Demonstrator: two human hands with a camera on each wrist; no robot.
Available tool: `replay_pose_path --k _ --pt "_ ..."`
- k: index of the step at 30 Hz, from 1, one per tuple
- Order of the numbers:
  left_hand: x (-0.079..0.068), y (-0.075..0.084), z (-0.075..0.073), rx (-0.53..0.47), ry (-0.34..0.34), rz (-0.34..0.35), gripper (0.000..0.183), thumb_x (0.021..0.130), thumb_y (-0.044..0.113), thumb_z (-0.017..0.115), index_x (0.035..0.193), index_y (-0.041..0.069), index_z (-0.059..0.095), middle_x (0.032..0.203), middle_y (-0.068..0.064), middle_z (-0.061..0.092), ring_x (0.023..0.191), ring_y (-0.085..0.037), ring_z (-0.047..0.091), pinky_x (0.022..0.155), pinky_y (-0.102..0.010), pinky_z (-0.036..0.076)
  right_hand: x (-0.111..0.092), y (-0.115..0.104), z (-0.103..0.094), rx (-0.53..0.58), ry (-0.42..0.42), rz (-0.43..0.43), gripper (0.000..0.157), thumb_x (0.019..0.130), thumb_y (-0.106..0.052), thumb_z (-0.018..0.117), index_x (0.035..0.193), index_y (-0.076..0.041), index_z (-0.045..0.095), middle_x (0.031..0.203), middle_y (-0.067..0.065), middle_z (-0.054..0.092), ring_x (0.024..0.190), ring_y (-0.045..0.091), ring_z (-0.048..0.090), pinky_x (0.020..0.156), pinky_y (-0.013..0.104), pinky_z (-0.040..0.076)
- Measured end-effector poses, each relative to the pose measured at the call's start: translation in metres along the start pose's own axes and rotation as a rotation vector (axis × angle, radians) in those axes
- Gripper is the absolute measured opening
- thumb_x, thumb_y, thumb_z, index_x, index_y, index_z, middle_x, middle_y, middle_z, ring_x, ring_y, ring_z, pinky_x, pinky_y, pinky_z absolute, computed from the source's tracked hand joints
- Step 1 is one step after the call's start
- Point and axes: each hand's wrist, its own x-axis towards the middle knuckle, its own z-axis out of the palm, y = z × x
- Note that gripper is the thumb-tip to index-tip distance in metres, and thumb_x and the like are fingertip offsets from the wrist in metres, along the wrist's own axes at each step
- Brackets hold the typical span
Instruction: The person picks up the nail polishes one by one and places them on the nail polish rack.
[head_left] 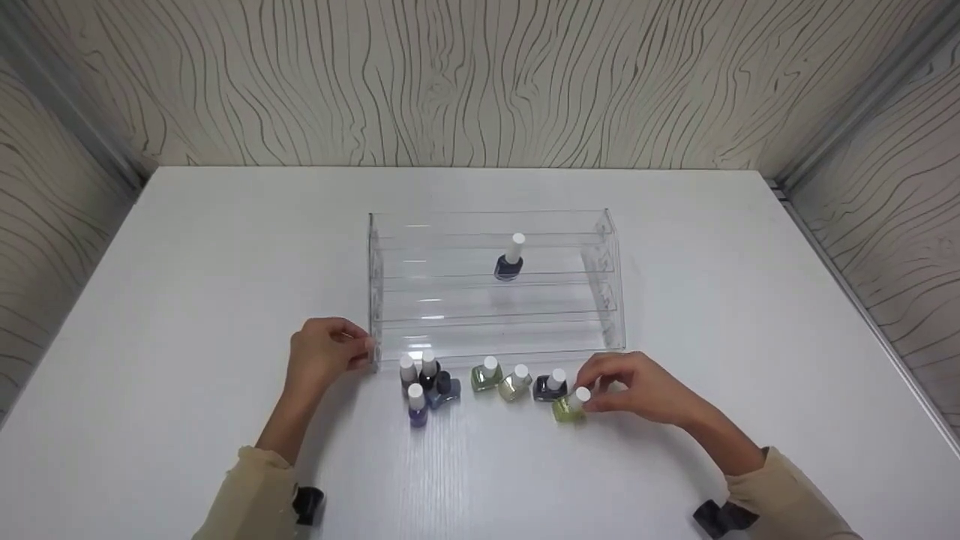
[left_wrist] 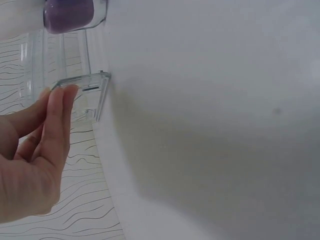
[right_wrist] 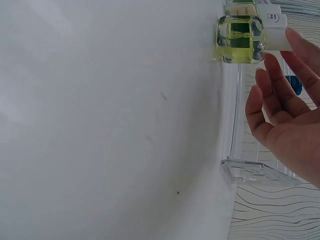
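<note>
A clear tiered display rack [head_left: 495,319] stands on the table, and one dark nail polish bottle [head_left: 508,268] with a white cap sits on an upper tier. My left hand [head_left: 322,352] pinches the rack's left side panel near its front corner; the left wrist view shows thumb and fingers on the panel [left_wrist: 95,82]. With thumb and fingers, my right hand [head_left: 637,386] pinches the white cap of a yellow-green nail polish bottle [head_left: 568,409], seen upright on the table in front of the rack. Beside it stands a dark nail polish bottle [head_left: 550,388].
Left of these stand a pale nail polish bottle [head_left: 514,386] and a green one [head_left: 486,377]. Several more cluster near the rack's front left, including a purple one [head_left: 417,414] and a blue-grey one [head_left: 446,394] with a black cap. A wood-grain patterned wall [head_left: 450,90] rises behind the table.
</note>
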Motion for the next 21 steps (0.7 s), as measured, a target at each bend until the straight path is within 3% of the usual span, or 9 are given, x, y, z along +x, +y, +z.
replay_pose_path --k 9,21 --pt "-0.0008 -0.0006 -0.0004 -0.003 0.002 0.007 0.005 0.077 -0.001 0.067 0.079 -0.005 0.066 0.067 -0.008 0.063 0.055 -0.012 0.061 0.053 -0.022 0.051 -0.0014 0.0056 -0.0005 0.007 0.008 0.035 0.021 0.076 -0.003 0.071 0.096 0.000 0.065 0.093 0.013 0.065 0.077 0.016 0.057 0.067 0.025 0.048" --pt "-0.0002 -0.0014 0.0005 -0.018 0.009 0.005 0.003 0.076 -0.001 0.068 0.077 -0.004 0.067 0.065 -0.007 0.062 0.056 -0.013 0.062 0.053 -0.022 0.052 -0.0015 0.0082 0.0021 -0.018 0.039 0.008 0.020 0.075 -0.004 0.072 0.094 -0.002 0.067 0.091 0.010 0.064 0.074 0.017 0.054 0.063 0.024 0.047"
